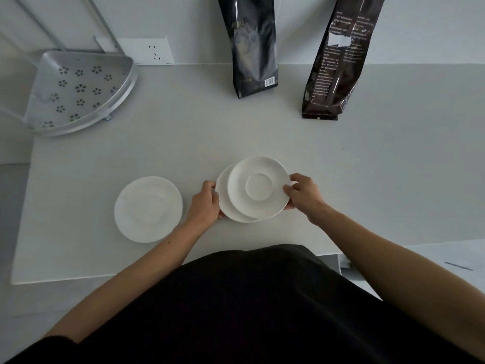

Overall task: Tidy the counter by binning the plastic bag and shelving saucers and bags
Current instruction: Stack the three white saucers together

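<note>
Two white saucers overlap at the middle of the counter. My right hand grips the right rim of the upper saucer. My left hand holds the left edge of the lower saucer, which shows only as a crescent under the upper one. A third white saucer lies alone on the counter to the left. Two dark foil bags stand at the back against the wall: a black one and a brown one to its right. No plastic bag is in view.
A silver corner shelf with flower-shaped holes stands at the back left, its tubes rising along the wall. A wall socket sits beside it. The white counter ends just in front of my body and drops off at the left.
</note>
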